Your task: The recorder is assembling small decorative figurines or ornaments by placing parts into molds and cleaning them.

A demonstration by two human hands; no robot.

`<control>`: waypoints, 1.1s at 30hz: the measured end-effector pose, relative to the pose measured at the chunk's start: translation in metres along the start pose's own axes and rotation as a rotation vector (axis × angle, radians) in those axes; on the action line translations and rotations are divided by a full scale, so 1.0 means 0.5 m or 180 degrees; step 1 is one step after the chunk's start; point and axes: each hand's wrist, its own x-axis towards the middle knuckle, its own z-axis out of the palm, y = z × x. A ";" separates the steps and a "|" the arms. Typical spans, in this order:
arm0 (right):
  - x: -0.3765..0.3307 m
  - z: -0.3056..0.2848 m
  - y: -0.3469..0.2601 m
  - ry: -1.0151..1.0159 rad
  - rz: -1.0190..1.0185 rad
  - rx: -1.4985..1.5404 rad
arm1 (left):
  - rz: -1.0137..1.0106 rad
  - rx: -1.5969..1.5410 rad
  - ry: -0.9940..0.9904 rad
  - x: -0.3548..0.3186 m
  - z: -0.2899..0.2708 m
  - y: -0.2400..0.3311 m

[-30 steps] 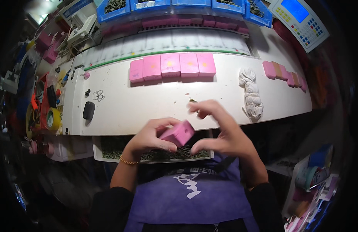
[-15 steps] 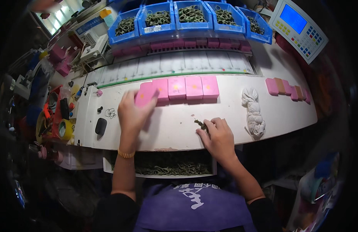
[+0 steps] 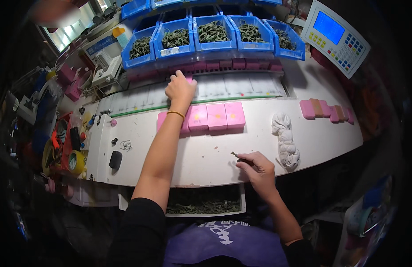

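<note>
My left hand (image 3: pixel 180 91) reaches over the ruled white strip to the rack at the back, its thumb and fingers closed about a pink block (image 3: pixel 189 79) that is mostly hidden. Under and beside that forearm, several pink blocks (image 3: pixel 217 117) with yellow dots stand in a row on the white table. Nearer the table's front edge, my right hand (image 3: pixel 261 172) pinches a small dark green piece (image 3: pixel 235 154), whose thin end sticks out to the left of the fingertips.
Blue bins (image 3: pixel 215 33) of green ring-shaped pieces stand at the back. A twisted white cloth (image 3: pixel 286 141) lies right, with pink and brown blocks (image 3: pixel 319 108) beyond. A control panel (image 3: pixel 335 35) overhangs the back right. An open drawer (image 3: pixel 206 207) sits below the table edge.
My left hand has left the leftmost block of the row and moved up and right to the back rack. My right hand keeps the green piece, shifted slightly. The whole view has tilted a little.
</note>
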 end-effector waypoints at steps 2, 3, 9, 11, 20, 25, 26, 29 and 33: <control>0.003 -0.002 0.001 0.0223 0.0241 0.0945 | -0.0108 0.0199 -0.0156 -0.004 -0.018 -0.023; 0.008 -0.012 -0.015 0.0134 0.0416 0.0955 | -0.0067 0.0293 0.0009 -0.010 -0.027 -0.047; 0.009 -0.037 -0.039 0.0199 0.0271 0.1492 | 0.2109 -0.1993 -0.0171 -0.277 -0.172 -0.014; 0.010 -0.027 -0.042 0.0101 0.0066 0.1386 | 0.2535 -0.2178 -0.0174 -0.380 -0.202 -0.005; -0.015 -0.029 -0.085 0.0072 -0.0430 0.0762 | 0.2907 -0.1949 -0.0264 -0.469 -0.227 0.010; -0.018 -0.027 -0.089 0.0072 -0.0307 0.0870 | 0.2838 -0.2140 -0.0351 -0.473 -0.223 0.009; -0.018 -0.028 -0.091 0.0034 -0.0219 0.0901 | 0.2846 -0.2160 -0.0362 -0.473 -0.222 0.008; -0.017 -0.029 -0.088 0.0011 -0.0195 0.0967 | 0.2843 -0.2165 -0.0374 -0.474 -0.219 0.007; -0.017 -0.031 -0.086 -0.0030 -0.0216 0.0895 | 0.2682 -0.2126 -0.0547 -0.478 -0.220 0.008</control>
